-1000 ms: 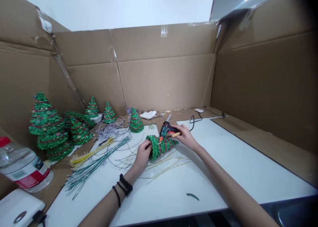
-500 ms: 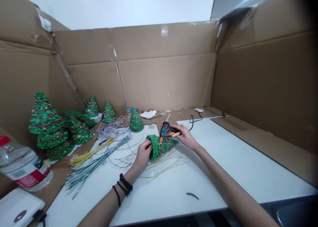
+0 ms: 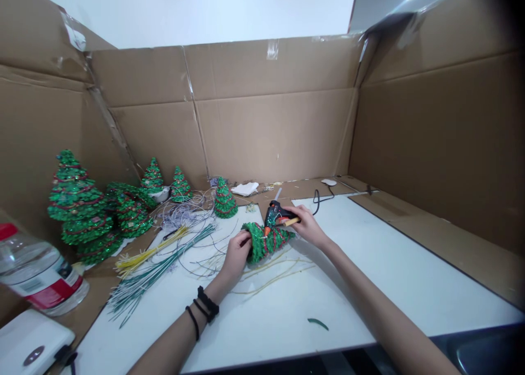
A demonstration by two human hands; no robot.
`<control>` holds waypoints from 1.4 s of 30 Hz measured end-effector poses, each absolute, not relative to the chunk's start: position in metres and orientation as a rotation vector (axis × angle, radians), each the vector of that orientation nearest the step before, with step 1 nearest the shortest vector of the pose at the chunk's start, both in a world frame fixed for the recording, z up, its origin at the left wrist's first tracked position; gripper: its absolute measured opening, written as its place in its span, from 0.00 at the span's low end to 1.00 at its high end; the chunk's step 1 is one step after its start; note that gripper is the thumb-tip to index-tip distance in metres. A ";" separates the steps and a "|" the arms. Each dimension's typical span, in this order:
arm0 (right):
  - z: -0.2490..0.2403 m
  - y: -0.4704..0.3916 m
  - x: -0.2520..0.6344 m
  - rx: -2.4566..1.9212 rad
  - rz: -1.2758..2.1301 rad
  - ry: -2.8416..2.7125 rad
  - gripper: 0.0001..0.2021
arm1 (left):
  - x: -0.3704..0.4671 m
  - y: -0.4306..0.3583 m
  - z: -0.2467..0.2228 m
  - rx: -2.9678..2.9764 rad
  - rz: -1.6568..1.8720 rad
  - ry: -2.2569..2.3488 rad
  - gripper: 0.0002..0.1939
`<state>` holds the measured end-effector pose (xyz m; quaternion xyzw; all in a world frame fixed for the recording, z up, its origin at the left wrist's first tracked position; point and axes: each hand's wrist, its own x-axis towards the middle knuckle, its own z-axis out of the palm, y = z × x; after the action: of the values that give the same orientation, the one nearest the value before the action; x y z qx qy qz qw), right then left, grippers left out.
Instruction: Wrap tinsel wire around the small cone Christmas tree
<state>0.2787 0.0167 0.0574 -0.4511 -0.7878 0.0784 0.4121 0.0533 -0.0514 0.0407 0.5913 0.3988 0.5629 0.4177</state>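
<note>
A small green tree with red trim (image 3: 262, 245) lies on its side above the white board, its tip pointing right. My left hand (image 3: 239, 248) grips it at the wide base, the fingertips partly hidden inside the base. In my right hand (image 3: 305, 224) is a black glue gun (image 3: 275, 211) with a clear glue stick in its back; its orange nozzle points down at the side of the tree. A wooden-coloured stick (image 3: 291, 222) is also between the right fingers. Thin yellow stems (image 3: 273, 281) lie under and in front of the tree.
Several finished-looking trees (image 3: 77, 200) stand at the left and back. Bundles of yellow (image 3: 151, 250) and green-white stems (image 3: 159, 271) lie left of my hands. A water bottle (image 3: 41, 274) and a white device (image 3: 35, 342) are at the far left. Cardboard walls (image 3: 270, 134) surround the white board (image 3: 394, 255).
</note>
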 end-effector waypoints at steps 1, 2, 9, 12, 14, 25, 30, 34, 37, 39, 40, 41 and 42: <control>0.057 0.017 0.279 -1.132 0.195 -1.980 0.21 | 0.053 -0.052 0.041 1.482 1.413 1.001 0.08; 0.057 0.016 0.279 -1.130 0.192 -1.976 0.21 | 0.054 -0.052 0.042 1.483 1.413 0.999 0.08; 0.062 0.019 0.292 -1.077 0.230 -1.985 0.19 | 0.055 -0.054 0.045 1.431 1.427 1.004 0.06; 0.062 0.026 0.308 -1.270 0.081 -1.798 0.20 | 0.055 -0.054 0.046 1.401 1.426 0.991 0.06; 0.058 0.031 0.321 -1.485 -0.046 -1.598 0.21 | 0.055 -0.053 0.045 1.379 1.414 0.987 0.06; 0.018 0.041 0.359 -2.237 -0.047 -1.266 0.22 | 0.050 -0.047 0.038 1.356 1.348 0.930 0.11; 0.018 0.042 0.355 -2.307 -0.068 -1.295 0.21 | 0.051 -0.049 0.041 1.310 1.302 0.933 0.13; 0.020 0.041 0.353 -2.318 -0.069 -1.336 0.20 | 0.053 -0.048 0.041 1.251 1.293 0.935 0.14; 0.019 0.040 0.351 -2.329 -0.083 -1.349 0.20 | 0.053 -0.048 0.041 1.218 1.296 0.926 0.14; 0.018 0.040 0.351 -2.334 -0.090 -1.346 0.20 | 0.053 -0.048 0.041 1.216 1.303 0.916 0.14; 0.018 0.041 0.351 -2.328 -0.109 -1.337 0.20 | 0.053 -0.048 0.041 1.220 1.305 0.911 0.13; 0.018 0.041 0.350 -2.310 -0.142 -1.326 0.21 | 0.053 -0.048 0.040 1.224 1.306 0.907 0.13; 0.019 0.041 0.348 -2.270 -0.187 -1.318 0.21 | 0.053 -0.047 0.040 1.228 1.305 0.908 0.13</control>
<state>0.3478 0.0405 0.0192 -0.8347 -0.4847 -0.0689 0.2521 0.0526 -0.0473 0.0399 0.5160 0.3815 0.5481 0.5364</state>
